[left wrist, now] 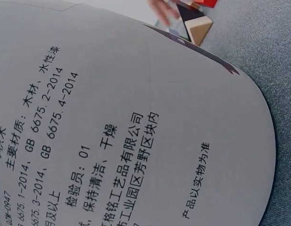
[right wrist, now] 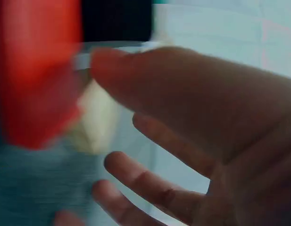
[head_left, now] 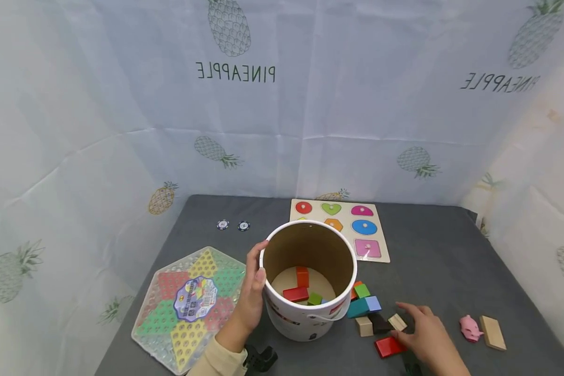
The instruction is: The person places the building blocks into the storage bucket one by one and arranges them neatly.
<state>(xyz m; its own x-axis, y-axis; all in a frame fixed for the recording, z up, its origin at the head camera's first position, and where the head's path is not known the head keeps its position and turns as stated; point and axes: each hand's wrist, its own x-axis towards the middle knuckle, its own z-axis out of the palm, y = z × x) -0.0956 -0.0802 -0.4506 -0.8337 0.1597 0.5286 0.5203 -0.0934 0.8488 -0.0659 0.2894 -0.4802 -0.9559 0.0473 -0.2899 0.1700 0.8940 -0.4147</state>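
A white bucket [head_left: 291, 321] stands mid-table, with a red block [head_left: 295, 294], an orange block [head_left: 303, 277] and a green block [head_left: 314, 298] on its floor. My left hand [head_left: 250, 297] holds its left rim; printed text on the bucket wall [left wrist: 136, 94] fills the left wrist view. My right hand [head_left: 425, 334] hovers by the loose blocks, thumb and fingers spread apart around a small plain wood block [head_left: 397, 322]. Close to the thumb lies a red block [head_left: 389, 347], blurred in the right wrist view. A black block [head_left: 379, 324] sits beside them.
More blocks, including a teal block [head_left: 357, 308], lie against the bucket's right side. A shape puzzle board [head_left: 380, 245] is behind it, a hexagonal game board [head_left: 169, 318] on the left. Two chips [head_left: 223, 224] lie at back left; a pink pig [head_left: 470, 329] and wooden plank [head_left: 493, 332] are right.
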